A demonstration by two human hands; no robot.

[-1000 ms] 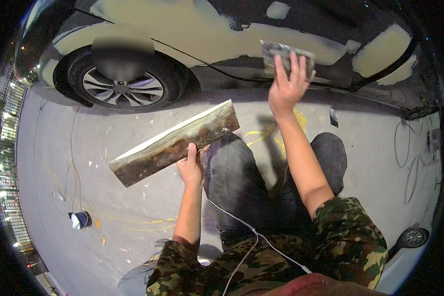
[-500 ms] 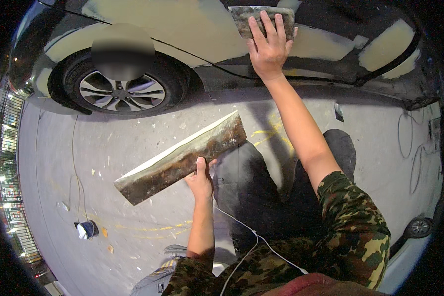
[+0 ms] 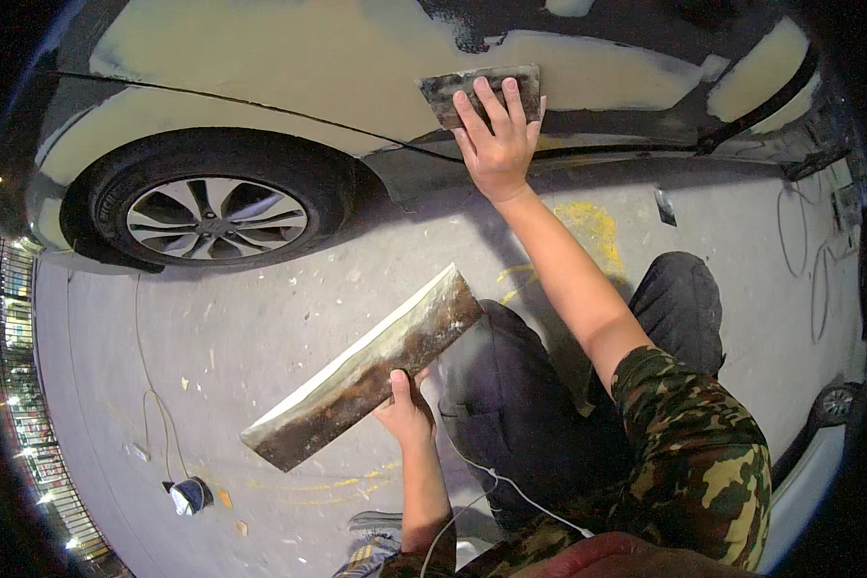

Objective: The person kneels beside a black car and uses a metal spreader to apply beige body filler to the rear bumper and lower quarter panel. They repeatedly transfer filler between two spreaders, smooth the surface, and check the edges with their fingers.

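My right hand [image 3: 501,149] reaches up to the car's side, its fingers spread flat over a dark, stained putty spreader [image 3: 443,99]. That spreader lies against the cream filler [image 3: 588,72] coating the black body panel, just above the dark sill trim. Lower down, my left hand [image 3: 409,416] grips a long rectangular metal blade [image 3: 366,385] by its near edge, thumb on top. The blade is tilted, its right end higher, and pale filler runs along its far edge. It is held in the air in front of my left knee, apart from the car.
A car wheel [image 3: 217,220] with silver spokes stands to the left of the spreader. On the concrete floor [image 3: 260,337] are a small pot [image 3: 190,495], a thin cable [image 3: 148,366] and yellow paint marks. Looped hoses [image 3: 819,279] lie at the far right.
The whole view has shifted, so the car appears lower and a little to the left. My right hand and the spreader sit slightly lower on the panel. Both hands keep their holds.
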